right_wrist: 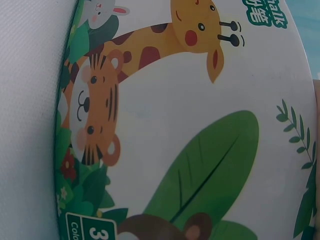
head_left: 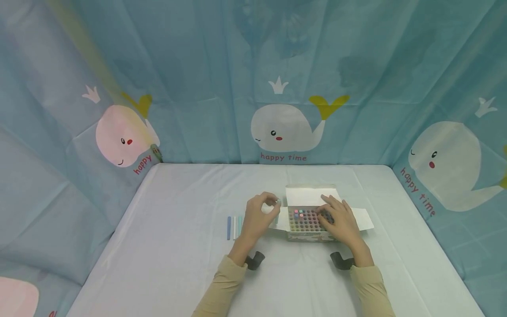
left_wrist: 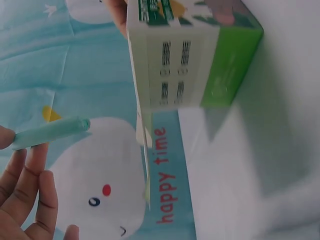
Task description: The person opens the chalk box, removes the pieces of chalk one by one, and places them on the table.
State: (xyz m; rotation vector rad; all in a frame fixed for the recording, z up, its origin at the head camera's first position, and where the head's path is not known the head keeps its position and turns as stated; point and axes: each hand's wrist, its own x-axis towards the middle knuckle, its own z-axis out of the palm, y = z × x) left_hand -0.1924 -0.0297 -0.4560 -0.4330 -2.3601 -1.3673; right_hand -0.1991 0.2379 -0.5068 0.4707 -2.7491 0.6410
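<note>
Fabric curtain (head_left: 222,127), blue and printed with white whales and "happy time", surrounds a white-covered worktop (head_left: 166,264). Two forearms in tan sleeves (head_left: 222,281) reach in from the near edge, angled toward each other, both bare at the wrist. On the worktop lies an open box (head_left: 313,237), its flaps spread to the back, left and right; the right wrist view shows a giraffe, a tiger and the word "chalk" printed on it. Inside sits a tray (head_left: 303,225) of round holes.

The right hand (head_left: 337,220) lies over the tray's right part, thumb and forefinger bent toward the holes, the other fingers spread toward the back flap; whether its grip pinches anything I cannot tell. The left hand (head_left: 257,218) is raised beside the left flap, thumb and forefinger curved nearly into a ring, and its grip is narrow, pinching a teal chalk (left_wrist: 52,131) by one end. That chalk juts into the air, apart from the box.

A dark curved fitting (head_left: 255,260) shows at each wrist. Blue, white and teal sticks (head_left: 229,228) lie side by side left of the left hand. Smallest are the pink, teal and blue ends (head_left: 296,211) grouped in the tray's back left part.
</note>
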